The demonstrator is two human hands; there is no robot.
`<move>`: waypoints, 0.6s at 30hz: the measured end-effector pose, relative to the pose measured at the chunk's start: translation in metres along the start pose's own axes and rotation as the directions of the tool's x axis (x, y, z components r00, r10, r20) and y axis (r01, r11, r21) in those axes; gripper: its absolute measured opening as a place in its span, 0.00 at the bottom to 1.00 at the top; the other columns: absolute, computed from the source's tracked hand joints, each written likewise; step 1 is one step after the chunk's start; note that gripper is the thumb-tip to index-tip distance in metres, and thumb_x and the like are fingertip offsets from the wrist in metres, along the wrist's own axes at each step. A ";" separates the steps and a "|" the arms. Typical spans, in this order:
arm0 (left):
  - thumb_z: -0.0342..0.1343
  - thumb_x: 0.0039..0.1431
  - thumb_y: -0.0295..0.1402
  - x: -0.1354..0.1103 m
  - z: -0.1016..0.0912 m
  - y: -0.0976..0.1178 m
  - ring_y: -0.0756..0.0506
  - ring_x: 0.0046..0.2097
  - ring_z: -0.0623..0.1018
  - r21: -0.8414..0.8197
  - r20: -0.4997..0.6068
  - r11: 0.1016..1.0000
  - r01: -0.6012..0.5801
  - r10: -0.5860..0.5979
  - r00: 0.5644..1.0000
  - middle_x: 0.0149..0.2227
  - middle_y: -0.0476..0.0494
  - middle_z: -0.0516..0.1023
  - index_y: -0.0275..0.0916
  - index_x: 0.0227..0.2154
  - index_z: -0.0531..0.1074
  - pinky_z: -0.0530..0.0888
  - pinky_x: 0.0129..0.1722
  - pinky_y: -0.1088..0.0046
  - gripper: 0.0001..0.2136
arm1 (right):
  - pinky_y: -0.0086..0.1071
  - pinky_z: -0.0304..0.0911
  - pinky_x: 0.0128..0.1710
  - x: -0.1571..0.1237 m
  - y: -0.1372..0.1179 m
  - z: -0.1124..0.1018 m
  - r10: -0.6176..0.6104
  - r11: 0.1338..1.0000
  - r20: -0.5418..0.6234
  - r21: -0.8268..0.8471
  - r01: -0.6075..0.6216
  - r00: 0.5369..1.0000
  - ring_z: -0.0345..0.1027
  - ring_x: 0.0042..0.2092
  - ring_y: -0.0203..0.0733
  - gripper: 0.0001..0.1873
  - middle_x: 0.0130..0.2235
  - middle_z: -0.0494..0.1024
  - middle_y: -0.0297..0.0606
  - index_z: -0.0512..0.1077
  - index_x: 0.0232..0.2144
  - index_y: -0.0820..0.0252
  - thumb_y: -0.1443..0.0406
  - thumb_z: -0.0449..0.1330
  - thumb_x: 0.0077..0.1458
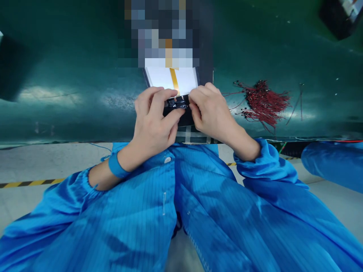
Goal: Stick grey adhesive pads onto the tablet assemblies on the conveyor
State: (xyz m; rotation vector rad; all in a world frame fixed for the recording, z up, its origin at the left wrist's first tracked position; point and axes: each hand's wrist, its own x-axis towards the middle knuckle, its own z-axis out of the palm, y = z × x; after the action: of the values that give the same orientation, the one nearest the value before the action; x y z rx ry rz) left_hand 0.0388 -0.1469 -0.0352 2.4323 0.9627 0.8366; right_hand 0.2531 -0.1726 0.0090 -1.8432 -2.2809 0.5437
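A flat white pouch-like panel (161, 77) with an orange strip (174, 80) down its middle lies on the dark green table (70, 68), its far part blurred out. A black band (181, 104) runs along its near edge. My left hand (153, 121) pinches that band from the left with thumb and fingers. My right hand (211, 111) pinches it from the right, fingertips nearly meeting the left hand's. Both wrists come out of blue striped sleeves, and a blue wrist strap (117, 166) circles my left wrist.
A bundle of thin red wires (265, 102) lies on the table to the right of my hands. A black object (338, 19) sits at the far right corner. Another blue-clad limb (331, 162) shows at the right edge. Grey floor with a yellow-black line (28, 184) is below.
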 end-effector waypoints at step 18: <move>0.56 0.73 0.32 0.005 0.002 -0.001 0.30 0.66 0.74 0.026 0.039 0.999 -0.032 0.031 0.999 0.64 0.42 0.78 0.49 0.53 0.79 0.67 0.65 0.37 0.11 | 0.51 0.63 0.53 0.007 -0.015 -0.019 0.086 0.995 0.156 -0.055 -0.078 0.984 0.67 0.54 0.60 0.10 0.45 0.77 0.50 0.68 0.47 0.59 0.70 0.49 0.71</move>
State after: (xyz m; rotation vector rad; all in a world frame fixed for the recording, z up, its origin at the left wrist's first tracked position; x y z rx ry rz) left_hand 0.0422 -0.1433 -0.0352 2.4828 0.9289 0.7896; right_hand 0.2451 -0.1653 0.0317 -1.9916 -2.3444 0.6753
